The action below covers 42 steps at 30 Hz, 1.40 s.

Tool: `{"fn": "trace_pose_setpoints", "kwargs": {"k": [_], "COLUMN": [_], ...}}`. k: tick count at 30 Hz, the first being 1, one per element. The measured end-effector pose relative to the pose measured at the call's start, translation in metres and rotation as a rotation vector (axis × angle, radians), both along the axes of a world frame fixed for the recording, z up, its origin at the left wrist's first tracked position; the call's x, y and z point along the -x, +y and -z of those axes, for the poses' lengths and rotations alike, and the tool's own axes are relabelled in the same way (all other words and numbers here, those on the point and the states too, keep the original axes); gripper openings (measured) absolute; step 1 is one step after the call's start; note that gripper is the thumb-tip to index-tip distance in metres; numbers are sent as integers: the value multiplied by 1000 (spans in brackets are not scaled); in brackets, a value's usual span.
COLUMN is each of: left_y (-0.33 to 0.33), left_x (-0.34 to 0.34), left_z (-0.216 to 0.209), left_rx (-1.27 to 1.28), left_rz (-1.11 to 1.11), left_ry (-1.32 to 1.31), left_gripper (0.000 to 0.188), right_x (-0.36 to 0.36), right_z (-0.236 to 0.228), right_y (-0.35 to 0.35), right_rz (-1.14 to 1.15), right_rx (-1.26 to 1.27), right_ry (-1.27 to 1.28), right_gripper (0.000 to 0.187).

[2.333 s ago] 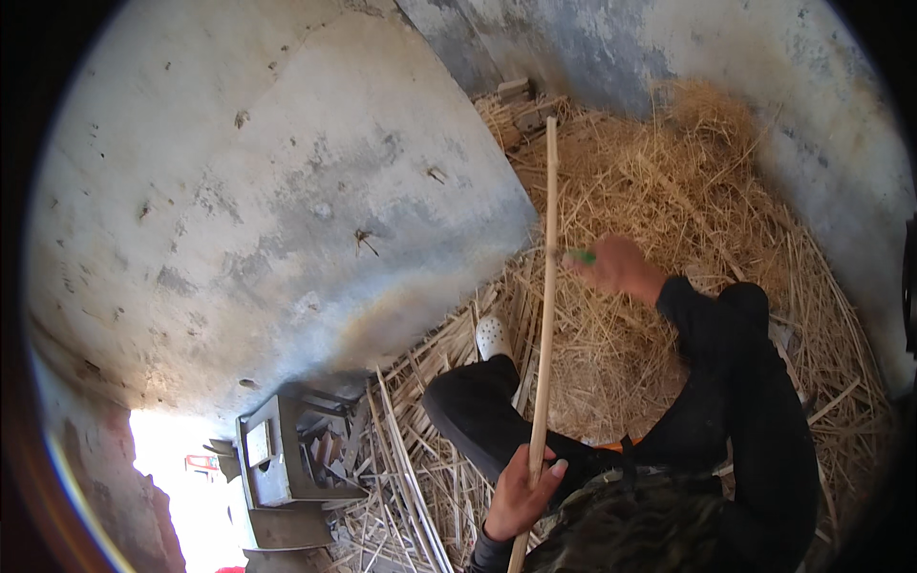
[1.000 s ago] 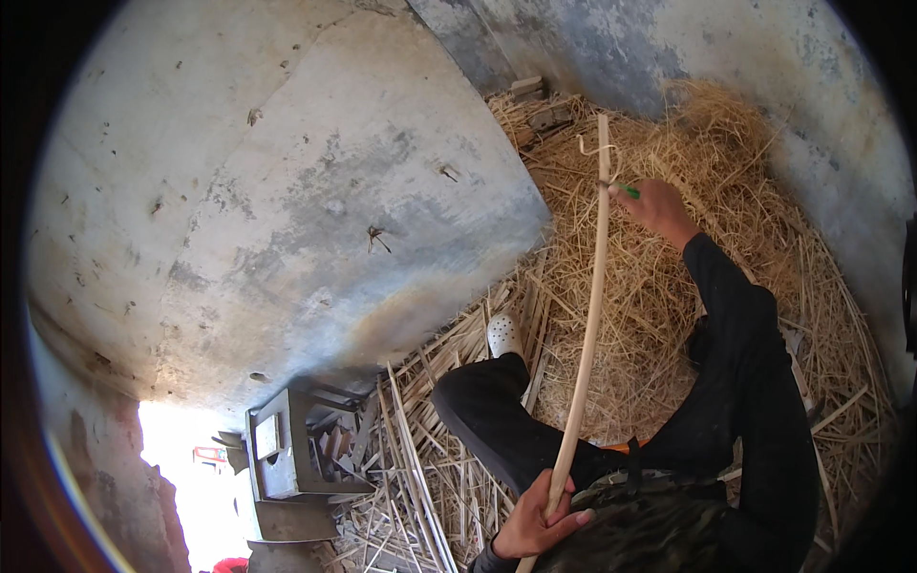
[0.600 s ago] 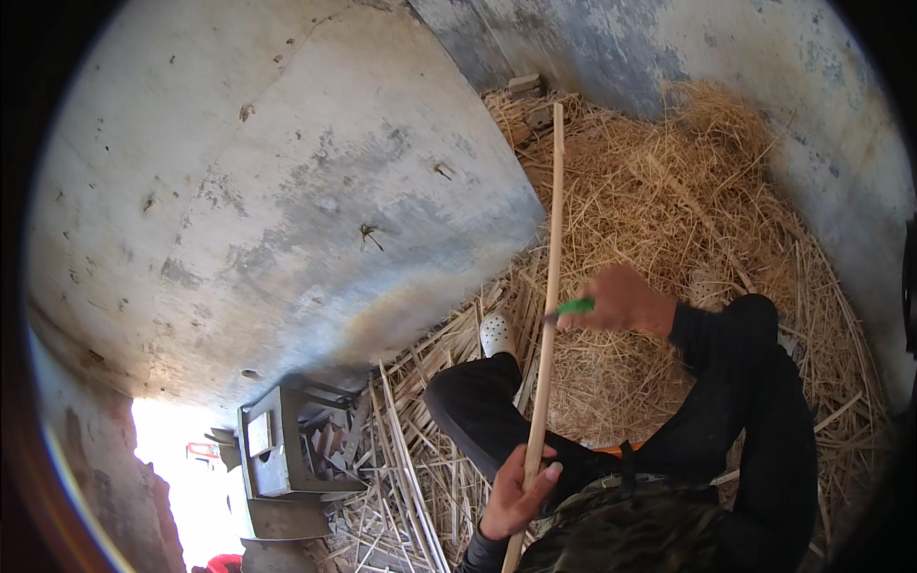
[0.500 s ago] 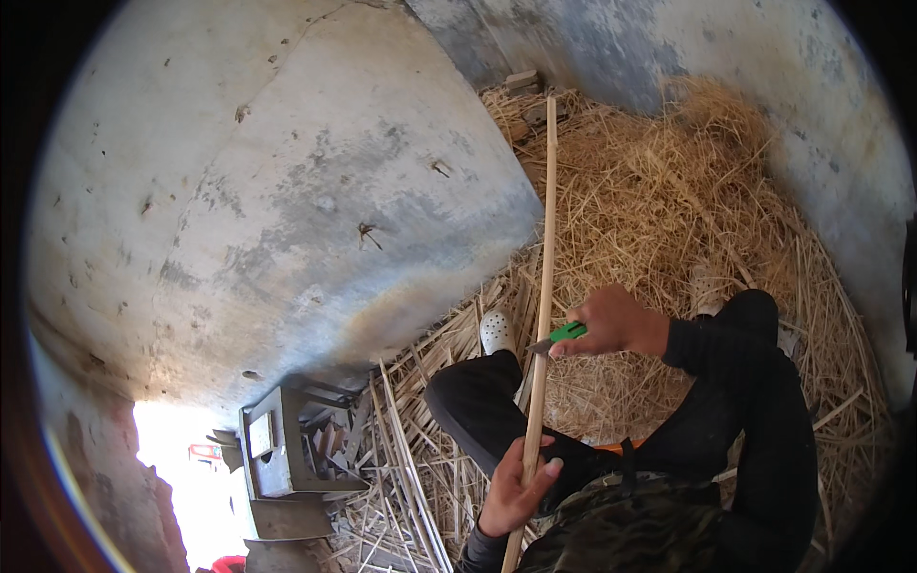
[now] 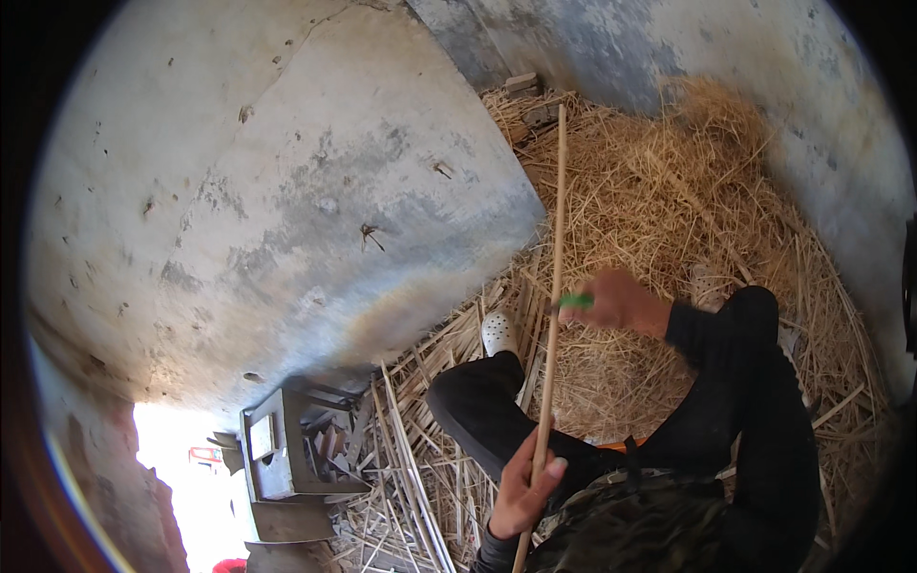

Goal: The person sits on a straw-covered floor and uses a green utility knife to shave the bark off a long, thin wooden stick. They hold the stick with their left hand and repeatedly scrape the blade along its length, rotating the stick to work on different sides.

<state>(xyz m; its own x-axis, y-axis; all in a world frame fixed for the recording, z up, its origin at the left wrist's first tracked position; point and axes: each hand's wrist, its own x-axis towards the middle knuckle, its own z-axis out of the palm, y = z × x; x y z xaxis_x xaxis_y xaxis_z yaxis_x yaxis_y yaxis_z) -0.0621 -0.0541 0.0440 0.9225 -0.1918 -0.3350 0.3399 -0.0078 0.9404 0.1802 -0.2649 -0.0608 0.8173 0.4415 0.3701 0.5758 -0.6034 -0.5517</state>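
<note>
My left hand [image 5: 523, 485] is closed around the lower part of a long, pale strip that looks like split bamboo [image 5: 552, 344]. The strip stands up and away from my lap, its far end near the wall corner. Against its middle is the dark blade of a green-handled knife [image 5: 577, 301], gripped in my right hand [image 5: 623, 304]. That hand is smeared by motion, and whether the blade touches the strip I cannot tell. Below both hands are my dark-trousered legs and a camouflage-patterned cloth [image 5: 630, 525] on my lap.
A large heap of straw-like shavings [image 5: 659, 181] fills the corner ahead. Loose split strips [image 5: 411, 468] litter the floor to the left, beside a dark stool-like frame [image 5: 296, 444]. Worn plaster walls [image 5: 315, 191] close in left and ahead. A white clog [image 5: 498, 333] is on my foot.
My right hand and the knife have moved up along the strip and slightly right. The strip has turned, showing a narrower side, and shifted a little right with my left hand.
</note>
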Motion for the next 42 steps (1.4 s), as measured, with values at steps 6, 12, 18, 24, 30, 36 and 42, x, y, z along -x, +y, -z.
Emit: {"fn": "trace_pose_setpoints", "kwargs": {"k": [6,12,18,24,30,36,42], "left_y": [-2,-5,4,0,5,-3,1], "left_x": [0,3,7,9,11,20,30], "left_z": [1,3,5,8,7,-1,4], "left_rx": [-38,-58,-48,-36,-17,-148,-252], "left_rz": [36,9,62,82,40,136,200], "left_ry": [-74,-77,-98,-70,-72,-17,-34], "left_gripper": [73,75,77,77,78,82,79], "right_x": [0,-23,7,-40,9,-71,-88], "right_z": [-6,-4,-6,9,-10,7,32], "right_y": [-5,-15,4,-30,-1,-48,-66], "right_rz": [-7,186,25,275,45,402,474], "right_rx": [38,-123,59,91,28,33,85], "right_ry": [-210,244,116,190,189,200,85], "right_gripper": [78,81,78,81,84,80,76]}}
